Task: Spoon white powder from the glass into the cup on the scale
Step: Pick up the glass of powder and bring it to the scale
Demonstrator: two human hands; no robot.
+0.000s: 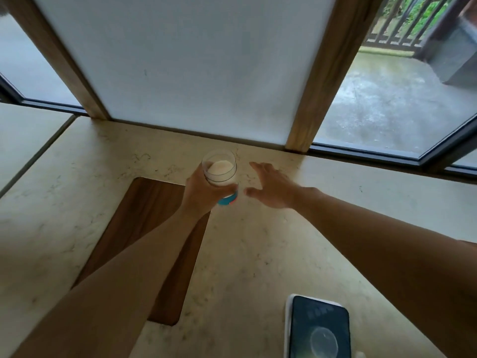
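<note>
Two bare hands reach out ahead of us over the pale marbled desk (245, 254). Our left hand (201, 195) is wrapped around a clear glass (220, 170), fingers curled about its lower part, and the glass stands upright or nearly so with a mound of white powder (220, 167) inside it, filling roughly the lower half. Just under the glass and our fingers a small blue object with a touch of red (228, 201) peeks out; we cannot tell what it is. Our right hand (271, 187) hovers just beside the glass on its right, palm down, fingers spread and holding nothing, apart from the glass by a narrow gap.

Under our left forearm a dark wooden board (144, 220) lies set into the desk, running from near the glass back toward us. At the lower right a phone (318, 329) lies flat on the desk with its screen dimly lit, well apart from both hands. Beyond the desk a frosted panel (180, 60) stands between two wooden posts, and to the right a window (402, 99) shows a wet paved terrace outside.
</note>
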